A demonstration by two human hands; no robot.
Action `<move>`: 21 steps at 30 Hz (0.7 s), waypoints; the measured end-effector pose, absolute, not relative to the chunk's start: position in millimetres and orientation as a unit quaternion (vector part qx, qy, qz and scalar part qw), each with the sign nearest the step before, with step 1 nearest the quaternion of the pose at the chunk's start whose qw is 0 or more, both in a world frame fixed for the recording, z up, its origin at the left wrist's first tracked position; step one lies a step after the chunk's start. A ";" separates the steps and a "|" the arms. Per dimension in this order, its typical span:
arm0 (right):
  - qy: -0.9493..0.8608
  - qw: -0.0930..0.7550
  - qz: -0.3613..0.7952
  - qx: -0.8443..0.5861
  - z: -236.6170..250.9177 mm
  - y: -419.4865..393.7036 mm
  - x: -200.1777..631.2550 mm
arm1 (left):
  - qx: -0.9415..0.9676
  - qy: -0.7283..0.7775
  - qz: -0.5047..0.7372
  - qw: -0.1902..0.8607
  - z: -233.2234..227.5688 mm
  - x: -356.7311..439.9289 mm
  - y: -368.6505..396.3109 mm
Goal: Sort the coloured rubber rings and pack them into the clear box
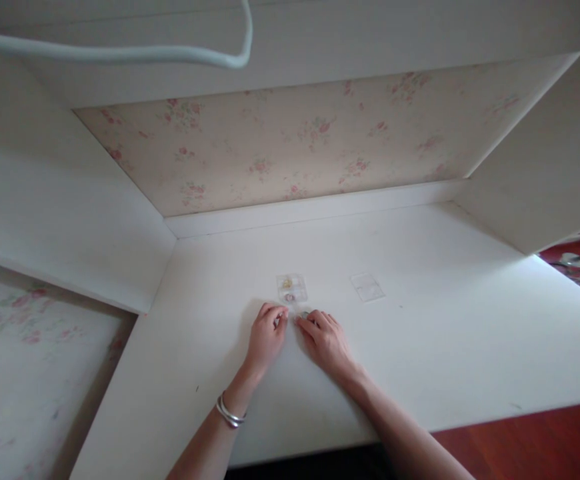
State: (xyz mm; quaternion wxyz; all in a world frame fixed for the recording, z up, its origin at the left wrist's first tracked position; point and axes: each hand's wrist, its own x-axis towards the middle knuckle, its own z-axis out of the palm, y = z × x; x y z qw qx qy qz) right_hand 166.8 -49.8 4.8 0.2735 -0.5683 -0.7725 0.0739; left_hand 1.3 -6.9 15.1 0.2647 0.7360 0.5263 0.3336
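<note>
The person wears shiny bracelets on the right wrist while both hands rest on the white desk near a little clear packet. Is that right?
Not quite. The head view shows the silver bracelets on the left wrist, not the right. The rest holds: the left hand and the right hand rest on the white desk, fingertips close together, just in front of the little clear packet.

Small clear plastic packet (292,289) with tiny yellowish pieces inside, flat on white desk (445,333).

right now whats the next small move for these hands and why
Probably lift the small item pinched between both hands' fingertips toward the clear packet just beyond them. The left hand and right hand meet right below it on the white desk.
</note>
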 end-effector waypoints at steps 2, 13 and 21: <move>-0.753 0.311 0.093 -0.572 2.9 -49.4 167.3 | 0.752 0.508 0.321 0.271 13.3 -0.9 -14.5; -0.716 0.365 0.089 -0.588 24.7 -10.9 157.1 | 0.821 0.491 0.225 0.184 13.9 2.7 -23.4; -0.725 0.342 0.076 -0.593 14.3 4.4 156.9 | 0.820 0.491 0.230 0.184 9.5 1.2 -23.9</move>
